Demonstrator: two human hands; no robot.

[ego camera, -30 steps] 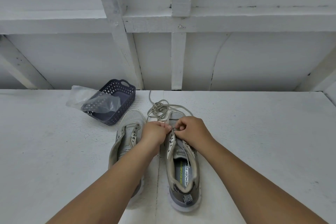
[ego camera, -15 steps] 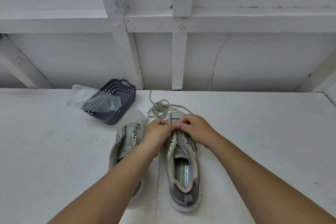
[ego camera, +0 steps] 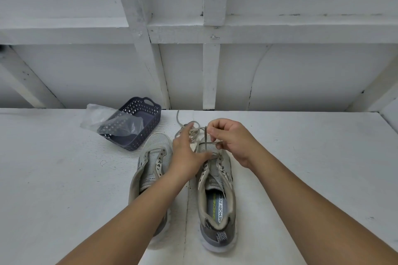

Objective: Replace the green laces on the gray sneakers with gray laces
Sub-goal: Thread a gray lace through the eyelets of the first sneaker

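Two gray sneakers stand side by side on the white table, toes away from me. The left sneaker (ego camera: 150, 170) has bare eyelets. The right sneaker (ego camera: 217, 189) has a gray lace (ego camera: 205, 140) running through its front eyelets, with loose loops piled beyond the toe. My right hand (ego camera: 231, 142) pinches a strand of the lace and lifts it above the toe. My left hand (ego camera: 187, 155) lies over the front eyelets, thumb pressing on the tongue and fingers stretched toward the loops. No green lace is visible.
A dark blue perforated basket (ego camera: 150, 118) holding a clear plastic bag (ego camera: 101, 118) sits at the back left, close to the left sneaker's toe. A white panelled wall (ego camera: 215, 71) rises right behind the table (ego camera: 53, 178).
My right hand has risen and moved back, pulling a strand of the lace up through the eyelet. My left hand has opened out and its fingers now reach toward the loose loops.
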